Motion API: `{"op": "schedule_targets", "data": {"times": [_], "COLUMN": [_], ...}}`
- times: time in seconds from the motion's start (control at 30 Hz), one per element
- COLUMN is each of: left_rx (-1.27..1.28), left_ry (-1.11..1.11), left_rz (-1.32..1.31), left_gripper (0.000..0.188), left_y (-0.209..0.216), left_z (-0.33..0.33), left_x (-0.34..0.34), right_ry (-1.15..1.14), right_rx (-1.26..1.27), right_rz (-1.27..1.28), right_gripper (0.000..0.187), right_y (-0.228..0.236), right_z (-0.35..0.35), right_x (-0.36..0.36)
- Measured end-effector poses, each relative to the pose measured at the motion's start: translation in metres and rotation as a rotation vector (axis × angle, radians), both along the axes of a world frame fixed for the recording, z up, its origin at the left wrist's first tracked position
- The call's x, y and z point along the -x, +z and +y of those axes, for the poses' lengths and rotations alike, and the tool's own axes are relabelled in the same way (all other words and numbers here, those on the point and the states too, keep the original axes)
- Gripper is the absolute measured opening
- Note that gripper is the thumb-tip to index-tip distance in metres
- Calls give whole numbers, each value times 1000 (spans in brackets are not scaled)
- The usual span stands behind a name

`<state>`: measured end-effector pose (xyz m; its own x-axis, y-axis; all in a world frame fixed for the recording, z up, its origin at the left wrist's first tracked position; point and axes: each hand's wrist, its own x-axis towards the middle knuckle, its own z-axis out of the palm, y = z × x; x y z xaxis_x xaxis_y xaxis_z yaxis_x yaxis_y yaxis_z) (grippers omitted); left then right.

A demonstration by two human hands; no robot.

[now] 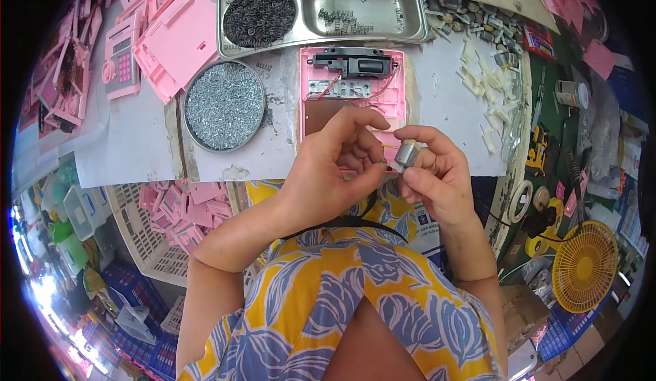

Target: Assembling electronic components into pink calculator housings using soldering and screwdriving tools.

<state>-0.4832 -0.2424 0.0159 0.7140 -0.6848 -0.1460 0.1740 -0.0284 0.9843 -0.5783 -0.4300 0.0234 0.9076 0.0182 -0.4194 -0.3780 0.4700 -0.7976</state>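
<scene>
so i'm standing over this bench and, going left to right, there's a messy heap of pink plastic parts (65, 84) at the far edge, then a pink panel with a keypad (123, 60) lying on the white surface (130, 142), with some bigger flat pink panels (181, 43) right beside it. lower down sits a pale crate (130, 224) with more pink pieces in it. next over is a round dish (186, 111) full of tiny silver screws (224, 104), and behind it a steel tray (342, 0) with a big pile of dark springs (258, 17) in one compartment and a few loose ones in the other.

middle: the left hand (352, 152) is over the near part of an open pink housing (395, 107), fingers curled, thumb close to the fingertips. can't tell if anything thin is between them. the housing has a black module (362, 65) and red wires inside.

just to the right, the small silver motor (407, 153) is up off the surface, pinched between the thumb and fingers of the right hand (434, 172).

past that, white plastic pieces (478, 73) lie scattered, then a tape roll (521, 201) and a yellow fan (584, 267).
</scene>
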Motion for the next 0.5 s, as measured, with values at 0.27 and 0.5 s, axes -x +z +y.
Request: {"op": "schedule_targets", "data": {"times": [0.27, 0.5], "left_rx": [17, 16], "left_ry": [-18, -30], "left_rz": [-20, -35], "left_gripper": [48, 48], "left_y": [-7, -6], "left_z": [1, 3], "left_x": [-1, -1], "right_ry": [20, 42], "right_rx": [14, 38], "right_rz": [1, -9], "right_gripper": [46, 46], "right_y": [-2, -3], "right_z": [0, 1], "right_x": [-4, -3]}}
